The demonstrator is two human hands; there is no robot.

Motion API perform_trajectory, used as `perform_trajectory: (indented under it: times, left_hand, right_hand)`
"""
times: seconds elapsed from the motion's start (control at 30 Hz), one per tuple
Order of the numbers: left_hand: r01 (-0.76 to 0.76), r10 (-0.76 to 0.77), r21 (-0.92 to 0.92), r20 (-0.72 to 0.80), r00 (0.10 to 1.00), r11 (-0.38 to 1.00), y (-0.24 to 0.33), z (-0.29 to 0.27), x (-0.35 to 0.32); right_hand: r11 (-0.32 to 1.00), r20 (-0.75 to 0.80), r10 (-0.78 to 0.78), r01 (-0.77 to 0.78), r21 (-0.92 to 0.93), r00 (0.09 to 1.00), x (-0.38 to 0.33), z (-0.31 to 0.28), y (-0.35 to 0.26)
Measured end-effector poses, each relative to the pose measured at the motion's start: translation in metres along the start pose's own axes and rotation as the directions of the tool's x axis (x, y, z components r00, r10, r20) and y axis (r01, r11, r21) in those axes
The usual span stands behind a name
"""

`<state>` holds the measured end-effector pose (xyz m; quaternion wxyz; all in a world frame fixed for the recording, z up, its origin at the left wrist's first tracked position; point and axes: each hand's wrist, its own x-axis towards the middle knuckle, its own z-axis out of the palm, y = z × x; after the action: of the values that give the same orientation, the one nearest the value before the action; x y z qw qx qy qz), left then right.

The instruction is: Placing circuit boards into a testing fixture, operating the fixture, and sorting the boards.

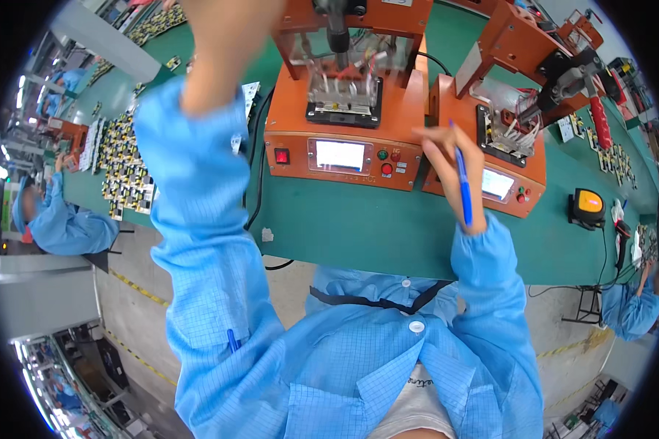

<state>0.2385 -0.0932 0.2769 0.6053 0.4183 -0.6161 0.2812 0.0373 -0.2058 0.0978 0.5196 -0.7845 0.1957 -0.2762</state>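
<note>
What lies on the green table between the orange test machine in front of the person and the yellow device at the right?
In the head view, a second orange machine stands between the orange test machine and the yellow device. The right hand, holding a blue pen, is raised before it.

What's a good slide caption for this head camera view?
Right hand holds a blue pen beside two orange test fixtures on a green bench; left arm raised.
</note>
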Motion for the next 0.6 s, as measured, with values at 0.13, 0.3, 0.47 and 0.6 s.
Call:
perform_trajectory:
  times: [0.13, 0.3, 0.47, 0.6]
  left_hand:
    - [0.159, -0.250, 0.287, 0.318, 0.915, 0.945, 0.043, -0.045, -0.117]
    - [0.566, -0.649, 0.770, -0.273, 0.710, 0.295, 0.105, -0.136, -0.224]
    - [0.594, -0.774, 0.795, -0.451, 0.444, -0.123, 0.117, -0.216, -0.304]
    - [0.548, -0.817, 0.836, -0.325, 0.477, -0.013, 0.097, -0.257, -0.310]
  right_hand:
    - [0.999, 0.032, -0.039, 0.040, -0.004, 0.999, -0.052, -0.016, 0.003]
    - [0.999, 0.002, -0.015, 0.015, -0.047, 1.000, -0.100, -0.032, 0.008]
    - [0.999, -0.016, 0.026, -0.025, 0.022, 1.000, -0.121, -0.028, 0.020]
    - [0.996, -0.044, -0.070, 0.067, -0.061, 0.997, -0.124, -0.032, 0.020]
